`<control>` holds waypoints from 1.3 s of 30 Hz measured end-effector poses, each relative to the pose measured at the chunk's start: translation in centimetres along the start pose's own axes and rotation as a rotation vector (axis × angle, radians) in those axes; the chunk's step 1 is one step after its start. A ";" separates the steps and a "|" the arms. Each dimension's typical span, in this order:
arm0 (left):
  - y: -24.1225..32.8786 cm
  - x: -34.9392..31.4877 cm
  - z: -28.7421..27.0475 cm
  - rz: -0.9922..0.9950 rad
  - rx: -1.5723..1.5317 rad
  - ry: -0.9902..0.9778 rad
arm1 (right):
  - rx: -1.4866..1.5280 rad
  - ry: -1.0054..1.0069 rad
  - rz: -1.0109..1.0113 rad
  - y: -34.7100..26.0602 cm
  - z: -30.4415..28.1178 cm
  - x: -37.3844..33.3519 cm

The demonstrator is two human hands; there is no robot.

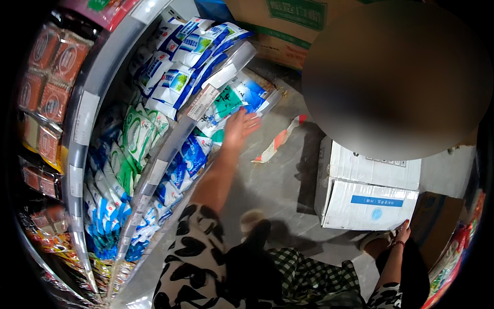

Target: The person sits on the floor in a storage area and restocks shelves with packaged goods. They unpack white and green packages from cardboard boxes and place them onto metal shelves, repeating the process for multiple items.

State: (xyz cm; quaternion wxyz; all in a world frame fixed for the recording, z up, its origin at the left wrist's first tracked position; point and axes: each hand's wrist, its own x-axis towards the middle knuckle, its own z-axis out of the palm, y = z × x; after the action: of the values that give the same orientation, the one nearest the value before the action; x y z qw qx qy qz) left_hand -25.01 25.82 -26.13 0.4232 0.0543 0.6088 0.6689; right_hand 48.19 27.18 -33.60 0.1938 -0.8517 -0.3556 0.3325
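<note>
My left hand point(240, 126) reaches over the front of the lowest shelf, its fingers stretched out. Under and beside the fingertips lie white, blue and green plastic packets point(226, 102); no packet shows lifted in the hand. On the floor to the right is a white cardboard box point(371, 208) with a blue stripe on its near panel. My right hand point(403, 233), a dark band at its wrist, is at the near right corner of that box, fingers together against its edge. What lies inside the box is not visible.
Blue-and-white packets point(185, 56) fill the shelf tier above, with green-and-white ones point(139, 134) nearer. Orange-brown packs point(56, 56) line the far left. A brown carton point(278, 26) stands behind. Torn red-and-white paper point(278, 141) lies on the grey floor. A blurred patch covers the upper right.
</note>
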 end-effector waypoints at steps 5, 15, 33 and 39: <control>-0.2 1.9 -14.5 0.814 0.565 0.404 | 0.515 0.220 -0.717 -16.2 1.3 -11.1; 1.2 7.1 -16.7 0.547 1.356 0.415 | -0.215 -0.813 -1.805 -38.9 37.2 -34.2; 0.7 4.5 -10.9 0.380 0.534 0.336 | -0.015 -0.643 -1.814 -45.9 48.5 -30.4; 2.2 3.1 -10.8 0.412 0.992 0.251 | -0.211 -0.574 -1.941 -46.0 48.2 -29.9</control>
State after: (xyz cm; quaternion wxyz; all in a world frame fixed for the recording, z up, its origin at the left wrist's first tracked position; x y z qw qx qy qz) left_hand -34.40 19.69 -28.32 0.1311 0.2851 0.8735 0.3722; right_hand -23.41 40.64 -28.64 0.2113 -0.0964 -0.9538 0.1904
